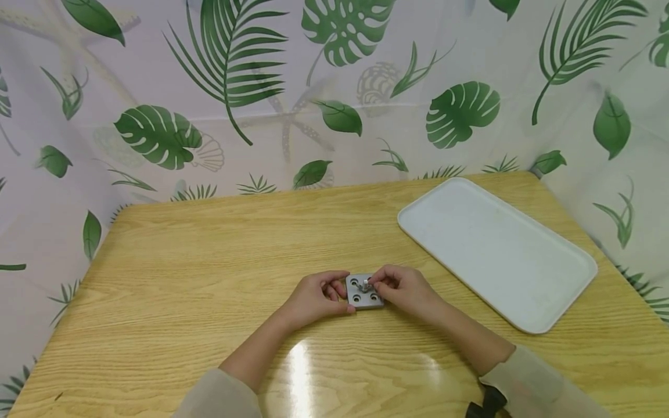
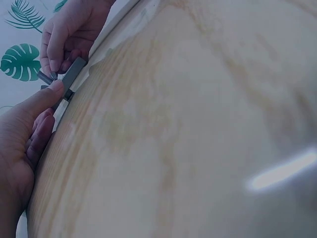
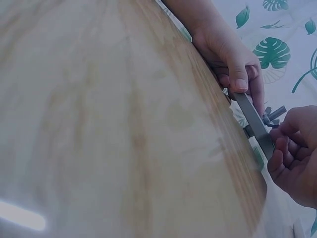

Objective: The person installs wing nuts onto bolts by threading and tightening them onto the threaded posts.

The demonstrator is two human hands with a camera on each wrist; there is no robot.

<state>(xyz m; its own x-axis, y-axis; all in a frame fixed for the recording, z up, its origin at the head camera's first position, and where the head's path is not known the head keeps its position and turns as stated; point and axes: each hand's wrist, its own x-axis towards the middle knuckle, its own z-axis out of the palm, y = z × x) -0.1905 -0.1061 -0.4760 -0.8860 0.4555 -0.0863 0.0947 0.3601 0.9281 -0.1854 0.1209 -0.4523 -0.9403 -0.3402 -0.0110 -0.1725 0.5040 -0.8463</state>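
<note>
A small square metal plate (image 1: 365, 302) with round holes near its corners is held just above the wooden table. From its middle stands a threaded bolt (image 3: 277, 113) with a wing nut (image 3: 268, 118) around it, close to the plate's face. My left hand (image 1: 312, 299) grips the plate's left side, thumb on the near edge and index finger on the far edge. At the right side, my right hand (image 1: 406, 290) pinches a wing of the nut between thumb and fingertips. Short feet show under the plate (image 2: 74, 72) in the left wrist view; the right fingertips partly hide the nut.
A white rectangular tray (image 1: 502, 255) lies at an angle on the right of the wooden table (image 1: 219, 255). A leaf-patterned cloth (image 1: 292, 69) hangs behind and beside the table. A black strap (image 1: 486, 402) shows at the right sleeve.
</note>
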